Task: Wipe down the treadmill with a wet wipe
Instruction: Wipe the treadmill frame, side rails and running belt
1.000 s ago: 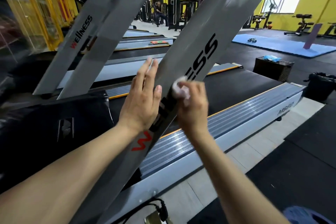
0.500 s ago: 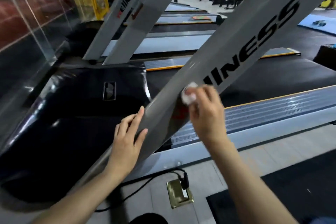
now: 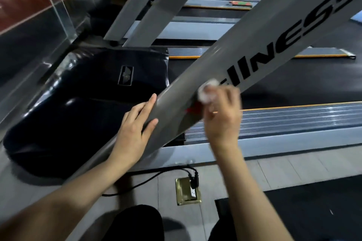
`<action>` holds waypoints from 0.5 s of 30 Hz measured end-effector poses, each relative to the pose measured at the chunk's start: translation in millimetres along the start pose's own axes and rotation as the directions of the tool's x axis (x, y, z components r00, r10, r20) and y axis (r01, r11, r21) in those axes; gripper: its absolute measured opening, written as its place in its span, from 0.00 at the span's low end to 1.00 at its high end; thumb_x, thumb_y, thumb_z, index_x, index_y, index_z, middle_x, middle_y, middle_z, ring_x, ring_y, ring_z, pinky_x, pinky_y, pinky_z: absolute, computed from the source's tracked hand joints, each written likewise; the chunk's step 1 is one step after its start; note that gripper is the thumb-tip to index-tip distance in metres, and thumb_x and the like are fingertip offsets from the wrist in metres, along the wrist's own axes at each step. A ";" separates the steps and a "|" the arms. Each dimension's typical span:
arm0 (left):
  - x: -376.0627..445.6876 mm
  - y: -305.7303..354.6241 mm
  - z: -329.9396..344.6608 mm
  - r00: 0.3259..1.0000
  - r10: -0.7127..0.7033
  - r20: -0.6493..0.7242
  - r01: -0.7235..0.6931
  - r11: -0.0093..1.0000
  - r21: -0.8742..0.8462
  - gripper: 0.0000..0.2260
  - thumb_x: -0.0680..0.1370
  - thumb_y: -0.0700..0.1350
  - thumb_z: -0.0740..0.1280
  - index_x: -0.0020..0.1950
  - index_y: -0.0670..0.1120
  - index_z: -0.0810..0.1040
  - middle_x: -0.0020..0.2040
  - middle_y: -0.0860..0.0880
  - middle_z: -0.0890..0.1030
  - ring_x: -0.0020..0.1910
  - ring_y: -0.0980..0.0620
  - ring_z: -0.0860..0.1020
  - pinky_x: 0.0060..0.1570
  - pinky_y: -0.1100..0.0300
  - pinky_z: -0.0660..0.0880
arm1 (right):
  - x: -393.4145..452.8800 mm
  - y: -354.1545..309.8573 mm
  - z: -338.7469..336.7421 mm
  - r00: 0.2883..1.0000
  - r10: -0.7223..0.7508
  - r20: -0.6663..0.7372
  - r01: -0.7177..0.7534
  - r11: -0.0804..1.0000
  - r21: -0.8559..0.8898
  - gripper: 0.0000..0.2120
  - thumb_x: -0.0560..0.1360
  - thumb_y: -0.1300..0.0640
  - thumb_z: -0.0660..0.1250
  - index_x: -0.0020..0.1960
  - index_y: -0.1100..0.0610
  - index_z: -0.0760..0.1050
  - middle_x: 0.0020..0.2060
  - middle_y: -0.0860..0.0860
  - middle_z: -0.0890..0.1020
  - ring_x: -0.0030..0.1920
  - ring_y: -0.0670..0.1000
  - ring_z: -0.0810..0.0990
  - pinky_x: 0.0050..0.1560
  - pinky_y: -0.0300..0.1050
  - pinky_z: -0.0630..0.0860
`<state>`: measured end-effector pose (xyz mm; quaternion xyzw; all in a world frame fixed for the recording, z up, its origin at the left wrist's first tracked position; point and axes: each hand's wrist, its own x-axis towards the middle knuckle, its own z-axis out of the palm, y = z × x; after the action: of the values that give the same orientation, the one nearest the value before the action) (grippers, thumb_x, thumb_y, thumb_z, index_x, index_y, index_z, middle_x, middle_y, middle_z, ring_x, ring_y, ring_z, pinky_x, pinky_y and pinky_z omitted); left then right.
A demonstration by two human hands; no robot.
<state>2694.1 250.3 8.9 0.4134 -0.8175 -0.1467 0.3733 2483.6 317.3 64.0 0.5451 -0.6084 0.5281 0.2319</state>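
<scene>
A grey slanted treadmill upright with black lettering runs from the lower left to the upper right. My right hand pinches a crumpled white wet wipe against the lower part of this upright, near a red letter mark. My left hand rests on the upright's left edge a little lower, fingers straight along the far side and thumb on the near face. The glossy black motor cover lies behind the left hand. The black running belt and ribbed side rail lie to the right.
A brass floor socket with black plugs and a cable sits on the grey tiled floor below the hands. A second grey upright stands further back. Glass panels line the left. More treadmills extend behind. My dark trouser knees show at the bottom edge.
Both hands have moved down the upright toward its base, the right one sliding the wipe past the lettering. My view has tilted down, so the floor socket and the motor cover came into sight.
</scene>
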 end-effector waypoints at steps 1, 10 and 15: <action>-0.5 3.1 0.0 1.000 -0.012 0.003 0.012 1.000 -0.001 0.28 0.84 0.49 0.63 0.82 0.59 0.57 0.70 0.54 0.71 0.63 0.55 0.69 0.65 0.60 0.65 | 24.2 13.1 -13.6 0.991 0.065 -0.121 -0.067 0.998 -0.016 0.16 0.69 0.70 0.62 0.54 0.63 0.80 0.49 0.62 0.77 0.50 0.58 0.76 0.53 0.43 0.75; -2.3 13.8 -3.1 0.996 -0.087 0.038 0.089 0.994 -0.062 0.28 0.84 0.48 0.63 0.82 0.60 0.56 0.73 0.56 0.69 0.71 0.55 0.69 0.72 0.53 0.67 | -47.7 11.0 18.4 0.985 0.147 0.091 -0.158 0.979 0.128 0.17 0.70 0.68 0.62 0.57 0.61 0.78 0.53 0.57 0.74 0.53 0.54 0.74 0.51 0.48 0.76; -1.0 15.9 -0.7 0.995 -0.092 0.032 0.094 0.994 -0.063 0.29 0.84 0.48 0.63 0.82 0.62 0.57 0.73 0.58 0.69 0.70 0.56 0.69 0.72 0.53 0.67 | -21.8 14.2 5.8 0.988 0.150 -0.019 -0.144 0.971 0.191 0.18 0.69 0.69 0.65 0.57 0.56 0.76 0.51 0.56 0.75 0.50 0.51 0.74 0.49 0.37 0.73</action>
<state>2686.0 260.9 17.6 0.4366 -0.7976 -0.1961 0.3671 2478.9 319.1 37.9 0.5092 -0.5901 0.6085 0.1494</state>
